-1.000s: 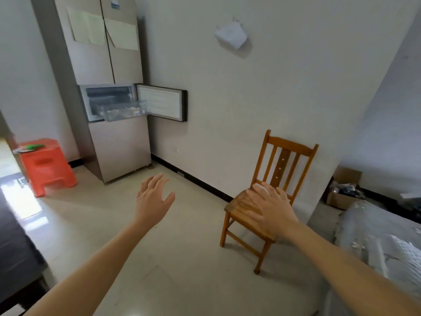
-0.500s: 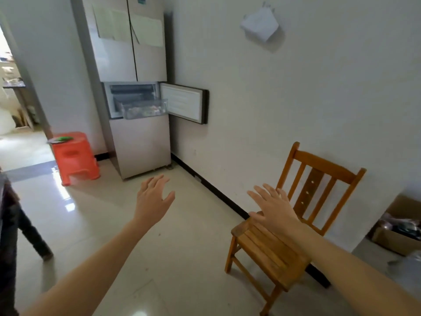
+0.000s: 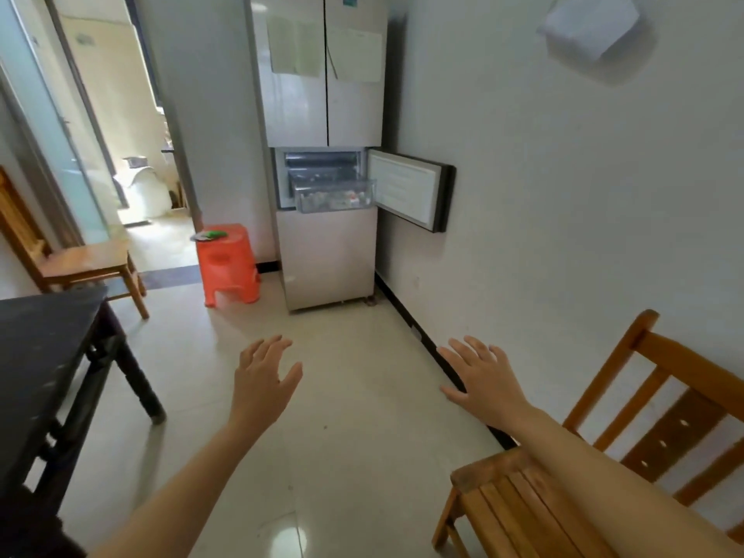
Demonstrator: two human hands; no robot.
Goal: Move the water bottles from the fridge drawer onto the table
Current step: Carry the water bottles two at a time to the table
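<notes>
Clear fridge drawer [image 3: 336,197] — far beyond both empty, spread hands.

One view only, head-worn, wide-angle; straight lines bowed toward the frame edges. Camera stood in the room's open floor, facing forward and tilted down along the right-hand wall toward the fridge [image 3: 328,163] at the far end, well apart from the wearer. Both forearms reached in from the bottom edge, the left hand [image 3: 263,380] and right hand [image 3: 481,380] closest to the lens, held over bare floor. Dark table [image 3: 44,344] cut by the left edge, wooden chair [image 3: 596,473] cut by the lower right corner, both near the camera. Doorway lay far left. No second view shared the scene.
</notes>
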